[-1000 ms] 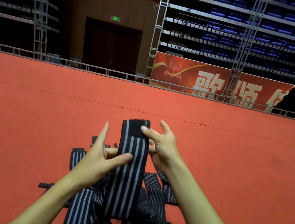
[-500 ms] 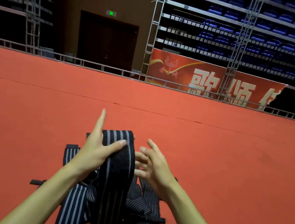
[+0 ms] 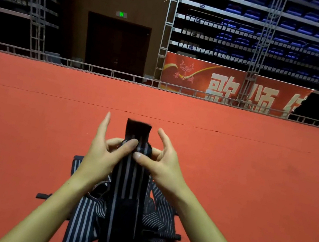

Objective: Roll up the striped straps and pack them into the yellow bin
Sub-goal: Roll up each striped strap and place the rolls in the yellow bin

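A dark strap with grey stripes point(image 3: 126, 178) hangs upright between my two hands, its plain black end sticking up above my fingers. My left hand point(image 3: 105, 152) pinches it with thumb and fingers from the left, index finger pointing up. My right hand point(image 3: 160, 161) pinches it from the right, thumb on the front of the strap. Below my wrists a loose heap of more striped straps point(image 3: 157, 215) lies on the red carpet. The yellow bin is not in view.
Red carpet point(image 3: 248, 188) stretches all around the heap. A low metal rail point(image 3: 120, 74) marks its far edge, with a red banner point(image 3: 224, 83), scaffolding and dark seating behind.
The strap's top end was folded over half a second ago; now a short black end stands up again and both thumbs pinch the strap at its front, closer together.
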A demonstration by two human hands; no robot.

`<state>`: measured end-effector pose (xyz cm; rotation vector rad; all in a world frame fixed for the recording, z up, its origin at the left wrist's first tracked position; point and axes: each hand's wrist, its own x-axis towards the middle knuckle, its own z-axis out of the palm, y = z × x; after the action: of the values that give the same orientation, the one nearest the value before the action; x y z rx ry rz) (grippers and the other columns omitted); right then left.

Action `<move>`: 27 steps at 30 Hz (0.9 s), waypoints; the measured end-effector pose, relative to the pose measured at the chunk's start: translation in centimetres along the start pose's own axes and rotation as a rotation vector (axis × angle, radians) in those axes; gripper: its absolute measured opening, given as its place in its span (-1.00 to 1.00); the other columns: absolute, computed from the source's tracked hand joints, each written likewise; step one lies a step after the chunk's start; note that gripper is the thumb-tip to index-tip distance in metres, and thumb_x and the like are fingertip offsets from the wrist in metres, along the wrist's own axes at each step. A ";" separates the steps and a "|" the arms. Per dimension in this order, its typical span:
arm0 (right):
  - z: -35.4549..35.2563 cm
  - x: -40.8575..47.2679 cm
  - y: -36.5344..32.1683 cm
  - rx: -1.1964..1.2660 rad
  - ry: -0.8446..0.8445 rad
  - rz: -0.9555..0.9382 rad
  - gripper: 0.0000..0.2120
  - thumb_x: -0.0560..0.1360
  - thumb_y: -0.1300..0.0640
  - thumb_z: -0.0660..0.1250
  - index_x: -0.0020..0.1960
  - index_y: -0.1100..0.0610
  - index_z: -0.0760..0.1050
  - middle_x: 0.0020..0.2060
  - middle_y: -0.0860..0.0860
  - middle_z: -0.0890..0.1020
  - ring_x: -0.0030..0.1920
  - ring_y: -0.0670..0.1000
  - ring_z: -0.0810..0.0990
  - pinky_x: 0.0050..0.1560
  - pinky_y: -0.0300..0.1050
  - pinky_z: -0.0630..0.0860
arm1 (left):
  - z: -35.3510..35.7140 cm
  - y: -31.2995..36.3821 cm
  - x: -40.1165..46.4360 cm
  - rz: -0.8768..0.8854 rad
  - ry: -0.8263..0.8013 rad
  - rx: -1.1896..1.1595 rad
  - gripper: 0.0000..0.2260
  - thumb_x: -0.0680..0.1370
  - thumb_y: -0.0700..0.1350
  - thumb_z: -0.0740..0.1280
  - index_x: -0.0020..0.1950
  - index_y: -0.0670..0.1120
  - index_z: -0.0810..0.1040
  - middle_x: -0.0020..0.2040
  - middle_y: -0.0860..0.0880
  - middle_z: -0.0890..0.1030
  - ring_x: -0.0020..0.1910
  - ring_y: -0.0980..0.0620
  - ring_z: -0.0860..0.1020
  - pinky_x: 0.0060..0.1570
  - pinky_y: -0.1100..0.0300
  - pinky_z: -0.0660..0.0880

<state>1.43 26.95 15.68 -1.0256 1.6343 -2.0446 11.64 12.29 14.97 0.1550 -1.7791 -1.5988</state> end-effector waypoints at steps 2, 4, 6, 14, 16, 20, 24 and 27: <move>0.1 -0.8 0.3 -0.036 -0.008 -0.002 -0.10 0.59 0.40 0.47 0.72 0.00 0.05 0.14 0.13 0.78 0.17 0.14 0.76 0.28 0.10 0.66 | 0.3 1.1 0.3 0.075 -0.018 0.000 -0.09 0.52 0.00 0.55 0.74 0.24 0.09 0.08 -0.06 0.80 0.10 -0.09 0.78 0.13 -0.07 0.69; -0.2 -1.2 0.4 -0.093 -0.006 -0.008 -0.16 0.59 0.36 0.49 0.69 -0.01 0.13 0.09 0.13 0.79 0.11 0.10 0.78 0.21 0.06 0.69 | 0.6 1.8 0.0 0.091 -0.039 0.022 -0.13 0.56 -0.10 0.53 0.74 0.19 0.11 0.04 -0.05 0.81 0.04 -0.06 0.79 0.09 -0.03 0.70; -0.7 -1.2 0.1 -0.215 0.027 -0.057 -0.23 0.59 0.25 0.52 0.67 0.00 0.21 0.02 0.06 0.79 -0.02 -0.03 0.77 0.06 -0.07 0.69 | 0.6 1.6 -0.3 0.071 -0.012 0.061 -0.11 0.51 -0.04 0.56 0.73 0.14 0.14 0.02 -0.02 0.81 0.02 -0.03 0.79 0.11 -0.07 0.70; -1.2 -0.5 -3.1 -0.285 0.054 -0.371 -0.30 0.57 0.38 0.49 0.60 0.03 0.32 0.01 0.02 0.80 0.10 0.05 0.77 0.22 0.06 0.67 | 1.1 1.5 -0.8 -0.011 -0.075 0.037 -0.22 0.56 -0.15 0.55 0.68 0.10 0.24 -0.01 -0.09 0.81 -0.01 -0.10 0.80 0.14 -0.19 0.69; -1.3 -0.6 -3.0 -0.270 0.083 -0.400 -0.31 0.56 0.38 0.49 0.58 0.00 0.34 -0.02 0.02 0.80 0.07 0.07 0.78 0.14 0.15 0.68 | 0.9 1.8 -0.8 -0.042 -0.086 -0.001 -0.26 0.52 -0.11 0.55 0.64 0.09 0.30 0.00 -0.12 0.80 -0.01 -0.15 0.79 0.13 -0.24 0.69; -1.4 -0.8 -2.0 -0.445 0.123 -0.566 -0.30 0.49 0.47 0.45 0.56 0.08 0.41 -0.04 -0.07 0.81 0.04 -0.02 0.78 0.05 0.03 0.70 | 0.5 2.1 -0.9 -0.086 -0.133 -0.090 -0.28 0.50 -0.07 0.53 0.61 0.10 0.34 0.06 -0.17 0.79 0.05 -0.18 0.78 0.10 -0.08 0.71; -1.4 -0.6 -1.2 -0.545 0.137 -0.712 -0.32 0.42 0.52 0.46 0.50 0.23 0.47 -0.03 -0.02 0.81 0.07 -0.10 0.78 0.19 -0.10 0.68 | 0.3 1.8 -0.6 -0.124 -0.123 -0.141 -0.32 0.51 0.03 0.50 0.60 0.10 0.35 0.11 -0.18 0.79 0.07 -0.21 0.78 0.07 -0.09 0.70; -1.3 -0.6 -1.0 -0.665 0.152 -0.775 -0.30 0.42 0.46 0.51 0.53 0.20 0.47 -0.01 -0.04 0.79 0.08 -0.07 0.75 0.21 -0.08 0.67 | 0.3 2.0 -0.6 -0.126 -0.115 -0.162 -0.37 0.55 -0.03 0.50 0.58 0.10 0.37 0.11 -0.17 0.79 0.05 -0.19 0.78 -0.09 0.12 0.69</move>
<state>1.09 28.55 16.33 -2.0291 2.3362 -2.0408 12.69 13.30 16.54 0.1020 -1.7454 -1.8672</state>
